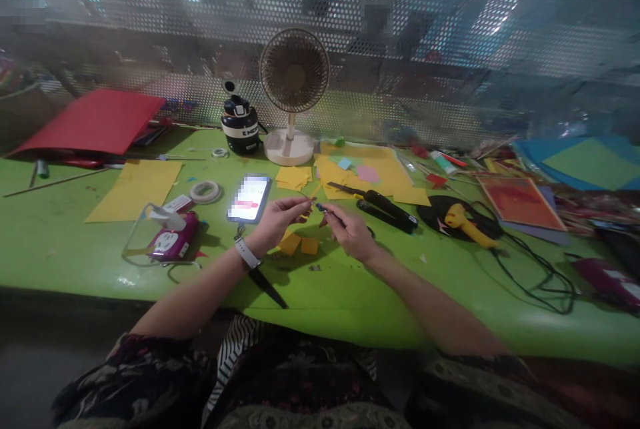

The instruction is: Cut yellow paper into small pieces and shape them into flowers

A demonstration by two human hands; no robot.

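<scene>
My left hand (281, 219) is closed, thumb and fingertips pinching a small thin yellowish piece. Close beside it, my right hand (349, 232) is wrapped around a slim dark tool with a blue part (319, 206) near its tip, which meets the left fingertips. The tool's kind is too small and hidden to make out. Just under the hands lie small orange-yellow paper squares (309, 245). A stack of yellow paper pieces (294, 177) sits beyond them. To the left is a lit phone (250, 199); to the right, a black tong-shaped tool (387, 211) resembling a hair straightener.
A fan (295, 72) and a dark jug (241, 132) stand at the back. Left are a tape roll (205, 191), yellow sheet (135, 189) and purple power strip (175, 239). A yellow glue gun (467, 225) with trailing cord lies right. A dark strip (267, 287) lies near the front edge.
</scene>
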